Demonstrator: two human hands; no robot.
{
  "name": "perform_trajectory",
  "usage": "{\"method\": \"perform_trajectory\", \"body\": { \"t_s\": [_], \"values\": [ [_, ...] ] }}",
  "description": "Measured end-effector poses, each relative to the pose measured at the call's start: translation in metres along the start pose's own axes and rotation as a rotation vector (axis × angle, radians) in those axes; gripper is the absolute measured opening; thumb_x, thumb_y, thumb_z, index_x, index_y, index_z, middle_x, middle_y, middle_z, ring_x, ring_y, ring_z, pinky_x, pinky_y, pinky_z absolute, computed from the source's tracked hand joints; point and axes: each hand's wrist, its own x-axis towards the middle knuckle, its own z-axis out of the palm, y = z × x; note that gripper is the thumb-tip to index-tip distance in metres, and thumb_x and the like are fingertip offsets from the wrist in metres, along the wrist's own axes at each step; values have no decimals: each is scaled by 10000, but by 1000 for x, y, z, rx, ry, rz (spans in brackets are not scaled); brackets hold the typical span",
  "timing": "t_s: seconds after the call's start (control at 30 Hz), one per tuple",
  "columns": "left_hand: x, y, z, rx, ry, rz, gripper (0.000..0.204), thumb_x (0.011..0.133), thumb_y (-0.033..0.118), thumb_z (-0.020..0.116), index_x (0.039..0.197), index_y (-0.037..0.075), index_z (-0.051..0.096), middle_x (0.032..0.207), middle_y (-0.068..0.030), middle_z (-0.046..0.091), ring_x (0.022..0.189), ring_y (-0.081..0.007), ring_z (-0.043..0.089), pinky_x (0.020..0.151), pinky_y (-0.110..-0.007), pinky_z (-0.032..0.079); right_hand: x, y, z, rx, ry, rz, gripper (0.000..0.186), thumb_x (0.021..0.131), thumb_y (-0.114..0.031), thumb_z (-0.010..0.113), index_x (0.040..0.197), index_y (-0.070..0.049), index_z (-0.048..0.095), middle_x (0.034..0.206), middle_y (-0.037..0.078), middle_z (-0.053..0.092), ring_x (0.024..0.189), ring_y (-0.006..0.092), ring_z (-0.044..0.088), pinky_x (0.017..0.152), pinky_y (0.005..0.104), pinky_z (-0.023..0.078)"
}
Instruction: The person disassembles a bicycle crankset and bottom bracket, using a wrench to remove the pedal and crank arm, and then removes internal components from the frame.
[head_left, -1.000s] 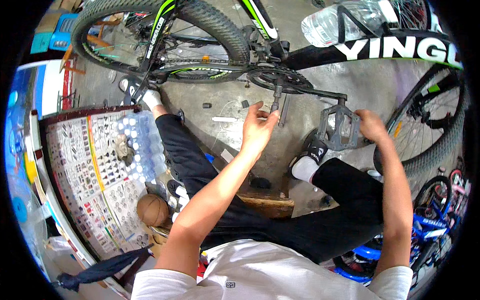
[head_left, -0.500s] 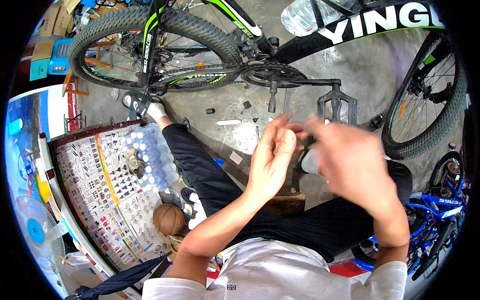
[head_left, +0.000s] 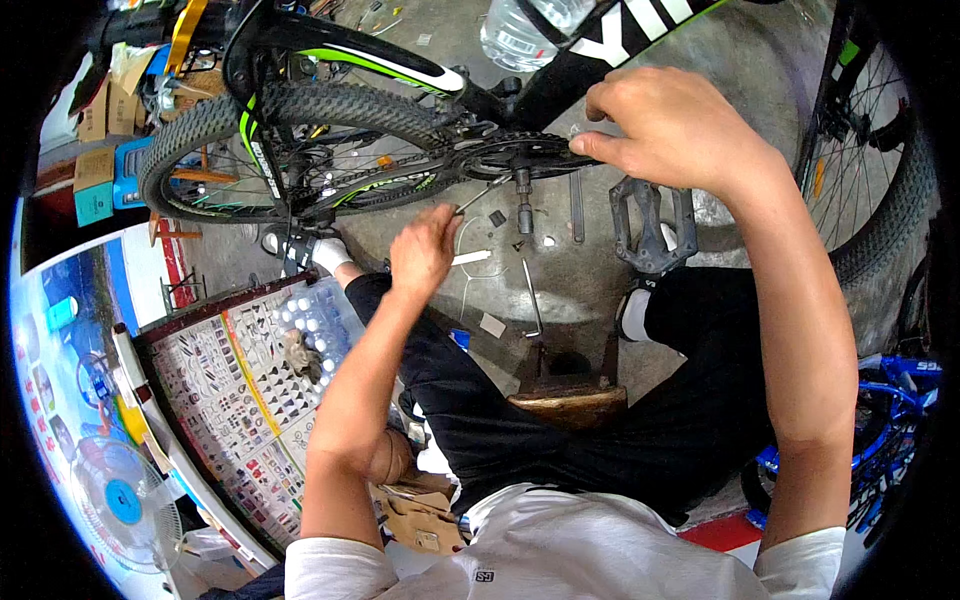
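Both hands have come back to the chainring: the right hand pinches its toothed edge, the left hand grips a thin tool just beside it.

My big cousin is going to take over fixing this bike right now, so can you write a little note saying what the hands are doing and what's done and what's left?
Left hand: closed on a thin metal tool aimed at the crank.
Right hand: fingertips pinching at the chainring, holding it by the rim.
Things: the pedal hangs on its crank arm; small parts and a rod lie on the floor below.
Done: tool in hand, bike steadied.
Left: probably the work at the crank centre itself; it looks unfinished.
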Motion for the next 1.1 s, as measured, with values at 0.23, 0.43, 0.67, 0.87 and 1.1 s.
{"method": "perform_trajectory", "body": {
  "t_s": [0.23,0.43,0.67,0.87,1.1],
  "values": [
    [44,9,-42,228,-110,233,181,959,304,595,1065,174,661,903,-126,680,816,-384,682,660,-515,541,9,7,15,-61,-313,54,435,896,-429,642,875,2,701,859,200,696,881,397,680,791,484,536],
    [47,18,-81,218,-290,366,361,990,407,550,1018,66,663,881,-172,682,840,-401,670,752,-483,516,7,13,50,-27,-362,60,390,874,-371,640,827,10,710,837,220,694,853,429,672,763,514,530],
    [56,0,-94,-13,-656,-32,628,1041,521,394,789,30,694,764,-191,682,797,-366,670,782,-436,494,11,11,52,128,-356,150,356,866,-333,651,869,16,727,873,232,696,883,439,666,778,517,523],
    [64,21,-91,269,-627,163,736,1042,524,361,678,-55,630,751,-291,641,807,-478,646,740,-504,536,14,14,56,213,-374,198,346,856,-329,667,917,4,739,955,225,709,940,417,674,815,496,534],
    [65,33,-91,413,-683,46,714,1059,486,318,753,-52,674,785,-317,645,831,-495,649,775,-521,542,14,16,52,214,-403,193,328,784,-140,588,1058,-68,752,1131,160,716,1064,338,686,878,436,556]
  ]
}}
